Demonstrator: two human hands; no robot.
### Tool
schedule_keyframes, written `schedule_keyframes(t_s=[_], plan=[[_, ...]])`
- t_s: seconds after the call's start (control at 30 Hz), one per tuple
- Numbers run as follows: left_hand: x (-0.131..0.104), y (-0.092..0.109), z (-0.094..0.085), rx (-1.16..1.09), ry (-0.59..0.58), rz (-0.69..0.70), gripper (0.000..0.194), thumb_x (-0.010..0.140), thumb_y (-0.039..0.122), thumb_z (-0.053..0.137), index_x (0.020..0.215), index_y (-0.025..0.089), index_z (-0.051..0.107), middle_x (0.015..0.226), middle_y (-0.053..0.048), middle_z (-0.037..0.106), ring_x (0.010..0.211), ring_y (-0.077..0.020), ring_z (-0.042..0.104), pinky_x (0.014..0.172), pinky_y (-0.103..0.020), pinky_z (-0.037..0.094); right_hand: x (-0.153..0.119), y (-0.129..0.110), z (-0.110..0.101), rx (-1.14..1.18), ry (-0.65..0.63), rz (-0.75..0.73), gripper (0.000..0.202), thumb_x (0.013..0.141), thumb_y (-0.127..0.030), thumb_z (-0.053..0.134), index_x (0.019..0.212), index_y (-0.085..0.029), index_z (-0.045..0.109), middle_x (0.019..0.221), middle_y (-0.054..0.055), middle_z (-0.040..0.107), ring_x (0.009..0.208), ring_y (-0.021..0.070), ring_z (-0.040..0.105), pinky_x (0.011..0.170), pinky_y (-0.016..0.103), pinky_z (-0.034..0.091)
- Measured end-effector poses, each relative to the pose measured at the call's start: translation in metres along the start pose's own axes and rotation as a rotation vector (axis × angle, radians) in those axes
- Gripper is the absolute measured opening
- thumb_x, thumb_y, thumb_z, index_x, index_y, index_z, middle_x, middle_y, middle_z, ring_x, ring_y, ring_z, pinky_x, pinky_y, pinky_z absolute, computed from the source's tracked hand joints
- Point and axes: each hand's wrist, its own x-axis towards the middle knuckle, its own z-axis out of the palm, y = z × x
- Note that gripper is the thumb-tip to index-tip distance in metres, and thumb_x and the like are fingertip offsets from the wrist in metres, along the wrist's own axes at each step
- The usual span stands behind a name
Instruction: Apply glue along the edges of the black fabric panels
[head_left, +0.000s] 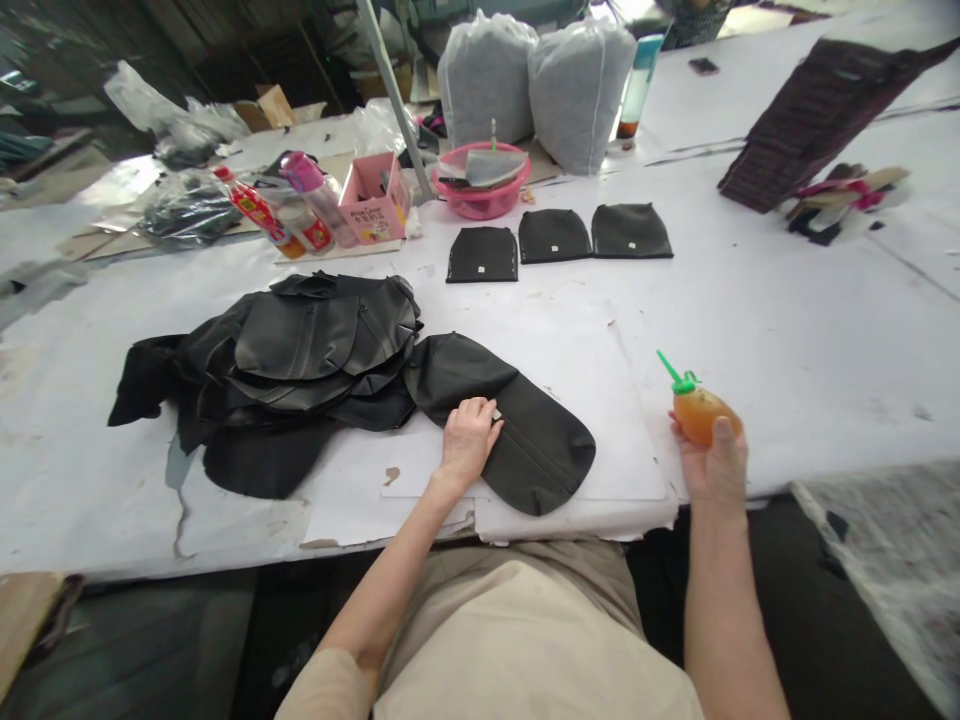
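The person's right hand grips a bottle of orange liquid; the left hand rests on a black piece at the table's near edge, whether pinching it unclear. Beyond, a pink basin holds a grey flat item, with a black pile nearer left.

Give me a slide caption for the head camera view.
Left hand on a black piece on the white table, right hand holding an orange bottle with a green tip.

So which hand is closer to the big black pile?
Left. The left hand is on a black piece just right of the black pile; the right hand is farther right, holding the orange bottle.
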Motion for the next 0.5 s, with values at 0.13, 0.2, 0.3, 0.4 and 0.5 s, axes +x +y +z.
schedule_keyframes(t_s=[0.13, 0.2, 0.3, 0.4, 0.5], plan=[[0.009, -0.011, 0.011, -0.006, 0.056, -0.081, 0.029, 0.096, 0.025, 0.054, 0.122, 0.014, 0.059, 0.115, -0.013, 0.063, 0.104, -0.0267, 0.057, 0.09, -0.038, 0.047, -0.001, -0.002, 0.001, -0.002, -0.002, 0.01, 0.06, 0.058, -0.049, 0.09, 0.104, -0.018, 0.068, 0.098, 0.004, 0.073, 0.075, 0.0178, 0.073, 0.057, 0.024, 0.058], [0.018, -0.012, 0.012, 0.018, 0.037, -0.116, 0.019, 0.097, 0.024, 0.052, 0.109, 0.015, 0.064, 0.108, -0.013, 0.064, 0.101, -0.0265, 0.057, 0.089, -0.038, 0.048, -0.001, -0.001, 0.001, -0.004, 0.003, 0.011, 0.06, 0.058, -0.05, 0.089, 0.105, -0.019, 0.067, 0.098, 0.003, 0.073, 0.074, 0.0176, 0.073, 0.056, 0.024, 0.058], [0.031, -0.01, 0.012, 0.095, -0.022, -0.162, 0.015, 0.096, 0.019, 0.05, 0.095, 0.015, 0.064, 0.1, -0.013, 0.064, 0.097, -0.0271, 0.058, 0.085, -0.038, 0.049, 0.0, 0.0, 0.0, 0.002, 0.011, 0.015, 0.063, 0.056, -0.051, 0.09, 0.104, -0.019, 0.067, 0.097, 0.003, 0.073, 0.073, 0.0176, 0.072, 0.055, 0.024, 0.058], [0.039, -0.007, 0.013, 0.143, -0.022, -0.19, 0.014, 0.094, 0.014, 0.048, 0.092, 0.014, 0.062, 0.098, -0.014, 0.064, 0.095, -0.0277, 0.059, 0.081, -0.038, 0.048, 0.0, 0.0, 0.0, 0.018, 0.013, 0.017, 0.063, 0.055, -0.051, 0.091, 0.103, -0.019, 0.066, 0.097, 0.004, 0.072, 0.074, 0.0176, 0.072, 0.056, 0.024, 0.058], [0.04, -0.009, 0.01, 0.058, 0.038, -0.183, 0.013, 0.094, 0.013, 0.045, 0.09, 0.015, 0.058, 0.095, -0.014, 0.064, 0.092, -0.0269, 0.061, 0.079, -0.037, 0.048, -0.001, 0.0, 0.001, 0.03, 0.008, 0.011, 0.062, 0.056, -0.05, 0.091, 0.103, -0.019, 0.066, 0.098, 0.004, 0.072, 0.077, 0.0176, 0.072, 0.057, 0.024, 0.058]])
